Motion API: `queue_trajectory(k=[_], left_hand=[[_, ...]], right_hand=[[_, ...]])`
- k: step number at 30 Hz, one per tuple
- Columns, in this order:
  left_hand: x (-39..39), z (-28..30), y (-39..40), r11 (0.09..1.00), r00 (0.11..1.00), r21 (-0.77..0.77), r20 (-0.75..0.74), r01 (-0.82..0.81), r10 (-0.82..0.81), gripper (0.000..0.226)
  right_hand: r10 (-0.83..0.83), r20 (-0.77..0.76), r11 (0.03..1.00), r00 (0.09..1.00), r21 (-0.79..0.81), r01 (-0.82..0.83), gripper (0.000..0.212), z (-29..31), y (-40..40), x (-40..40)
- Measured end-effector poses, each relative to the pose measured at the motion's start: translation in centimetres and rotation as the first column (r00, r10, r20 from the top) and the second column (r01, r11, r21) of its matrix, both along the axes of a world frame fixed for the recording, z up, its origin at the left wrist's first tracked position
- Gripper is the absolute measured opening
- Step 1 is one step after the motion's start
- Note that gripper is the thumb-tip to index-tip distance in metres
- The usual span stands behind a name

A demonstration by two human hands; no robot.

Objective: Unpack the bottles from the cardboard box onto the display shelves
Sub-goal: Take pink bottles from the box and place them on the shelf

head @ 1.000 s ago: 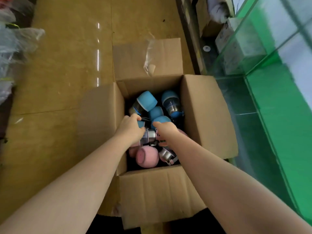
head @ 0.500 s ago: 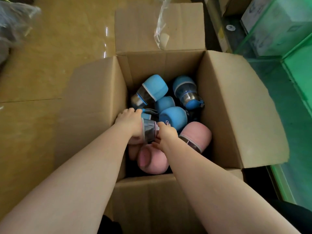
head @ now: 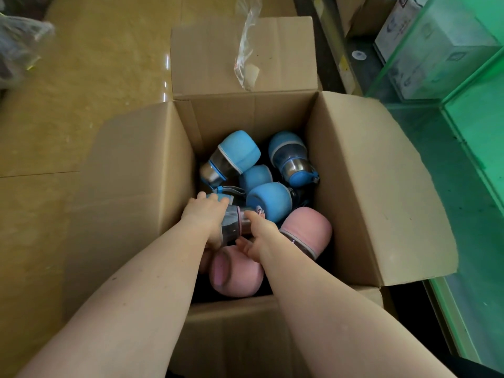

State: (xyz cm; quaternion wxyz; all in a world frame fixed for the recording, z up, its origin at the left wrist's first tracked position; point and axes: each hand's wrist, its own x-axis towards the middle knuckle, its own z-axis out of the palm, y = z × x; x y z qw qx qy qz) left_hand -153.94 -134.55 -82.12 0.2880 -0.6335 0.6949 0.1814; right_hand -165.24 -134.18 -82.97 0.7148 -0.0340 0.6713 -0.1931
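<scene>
Both hands reach down into the cardboard box (head: 376, 186) and share one bottle: the left hand (head: 206, 218) curls around the clear-bodied bottle (head: 231, 226) while the right hand (head: 257, 236) pinches its other side, likely to work it free of the pile. Blue bottles (head: 268, 199) crowd just beyond the fingers; pink bottles (head: 236, 271) lie beneath and right. Green glass display shelves (head: 469, 126) stand well right.

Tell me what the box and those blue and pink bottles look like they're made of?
The box looks like plain brown cardboard, matte, with fold creases. The blue bottle and pink bottle seem to wear soft matte sleeves, maybe silicone or rubber, over a clear smoky body, glass or plastic. A shiny band suggests metal.
</scene>
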Motion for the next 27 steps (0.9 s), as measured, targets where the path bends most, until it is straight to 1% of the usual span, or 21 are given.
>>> queue_trajectory(k=[4, 6, 9, 10, 12, 13, 14, 16, 17, 19, 21, 22, 23, 24, 25, 27], left_hand=[[-0.1, 1.1, 0.0, 0.994, 0.994, -0.029, -0.039, -0.102, 0.100, 0.097], [-0.2, 2.1, -0.1, 0.981, 0.982, -0.079, -0.075, -0.180, 0.174, 0.094], [-0.2, 4.2, -0.4, 0.927, 0.935, -0.168, -0.183, -0.335, 0.305, 0.089], [-0.1, 5.2, -0.6, 0.902, 0.911, -0.198, -0.238, -0.384, 0.336, 0.088], [0.0, 7.1, -0.8, 0.848, 0.858, -0.256, -0.368, -0.465, 0.359, 0.085], [0.1, 8.0, -0.8, 0.811, 0.812, -0.266, -0.448, -0.521, 0.375, 0.084], [0.2, 8.8, -0.9, 0.767, 0.753, -0.265, -0.530, -0.584, 0.390, 0.084], [0.5, 10.1, -1.2, 0.681, 0.621, -0.235, -0.673, -0.694, 0.401, 0.086], [0.5, 10.8, -1.4, 0.647, 0.564, -0.216, -0.725, -0.731, 0.396, 0.086], [0.4, 12.0, -1.9, 0.609, 0.483, -0.183, -0.792, -0.772, 0.374, 0.083], [0.1, 13.4, -2.3, 0.593, 0.444, -0.174, -0.826, -0.787, 0.347, 0.078], [0.0, 14.1, -2.5, 0.590, 0.436, -0.173, -0.833, -0.789, 0.340, 0.078], [-0.1, 14.9, -2.7, 0.590, 0.435, -0.175, -0.836, -0.788, 0.334, 0.078], [-0.2, 15.6, -3.0, 0.593, 0.439, -0.181, -0.838, -0.784, 0.325, 0.079], [-0.3, 16.5, -3.2, 0.599, 0.444, -0.188, -0.839, -0.778, 0.314, 0.081], [-0.4, 18.0, -4.1, 0.608, 0.457, -0.208, -0.842, -0.766, 0.286, 0.084]], right_hand=[[-0.043, 0.040, 0.999, 0.998, -0.002, 0.043, 0.028, 0.1, -0.1, 0.2], [-0.053, 0.073, 0.998, 0.996, -0.017, 0.055, 0.035, 0.9, -0.3, 0.7], [-0.018, 0.098, 0.991, 0.995, -0.132, 0.031, 0.054, 2.4, -0.9, 1.5], [0.005, 0.113, 0.983, 0.994, -0.185, 0.016, 0.058, 3.2, -1.3, 1.6], [0.074, 0.113, 0.949, 0.991, -0.314, -0.035, 0.058, 5.3, -2.4, 1.9], [0.122, 0.095, 0.922, 0.988, -0.380, -0.077, 0.056, 6.5, -3.0, 1.9], [0.165, 0.069, 0.890, 0.984, -0.440, -0.119, 0.048, 7.6, -3.6, 1.8], [0.229, 0.034, 0.823, 0.973, -0.540, -0.175, 0.028, 10.1, -4.6, 1.3], [0.263, -0.014, 0.786, 0.965, -0.577, -0.223, 0.026, 11.5, -5.0, 1.1], [0.343, -0.143, 0.691, 0.929, -0.631, -0.352, 0.034, 14.1, -5.8, 0.7], [0.394, -0.249, 0.619, 0.885, -0.640, -0.456, 0.050, 16.4, -6.5, 0.5], [0.411, -0.305, 0.588, 0.859, -0.631, -0.506, 0.051, 17.4, -6.8, 0.3], [0.416, -0.346, 0.558, 0.841, -0.633, -0.537, 0.046, 18.3, -6.9, 0.1], [0.408, -0.369, 0.535, 0.835, -0.645, -0.546, 0.041, 19.0, -7.1, 0.1], [0.390, -0.381, 0.516, 0.838, -0.663, -0.542, 0.042, 19.7, -7.4, 0.0], [0.339, -0.408, 0.490, 0.848, -0.693, -0.529, 0.059, 21.1, -8.2, 0.0]])
